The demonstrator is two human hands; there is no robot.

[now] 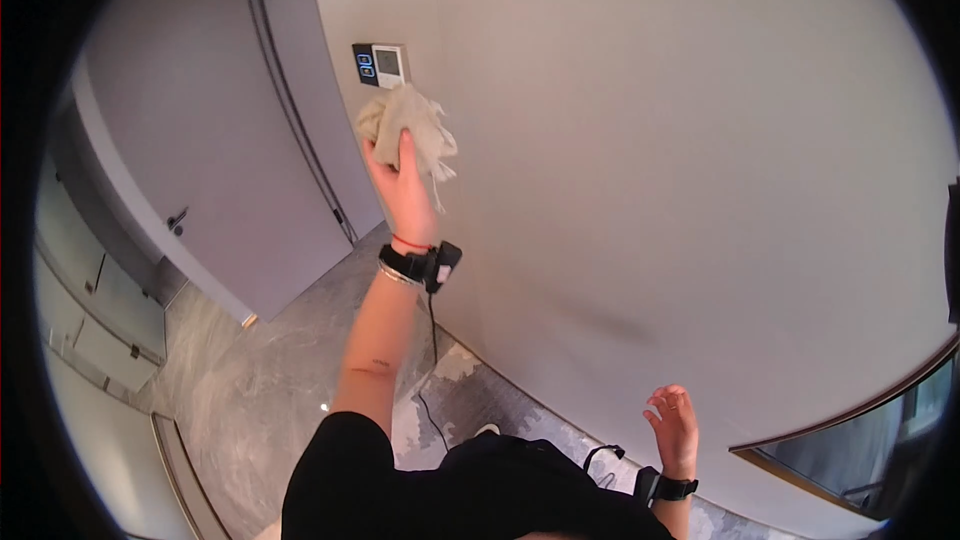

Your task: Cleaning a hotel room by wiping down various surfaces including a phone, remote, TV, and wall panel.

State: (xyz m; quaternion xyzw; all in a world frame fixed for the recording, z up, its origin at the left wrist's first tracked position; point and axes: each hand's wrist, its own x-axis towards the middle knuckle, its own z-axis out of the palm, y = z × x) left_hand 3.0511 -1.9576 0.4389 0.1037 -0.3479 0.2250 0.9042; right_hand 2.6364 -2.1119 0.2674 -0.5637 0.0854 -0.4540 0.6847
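Note:
A crumpled beige cloth (418,120) with frayed edges is gripped in my raised left hand (401,184). Just above it, a white wall thermostat (390,65) with a grey display sits beside a black switch panel (364,64) with blue-lit buttons. The cloth overlaps the thermostat's lower edge in view; I cannot tell if the two touch. My right hand (673,420) hangs low at the right, near the wall, its fingers loosely curled and apart, holding nothing.
A grey door (202,105) with a dark lever handle (177,220) stands at the left. The beige wall (637,165) fills the right side. A black cable (433,337) hangs from my left wristband. At lower right is a brown-framed glass panel (847,439).

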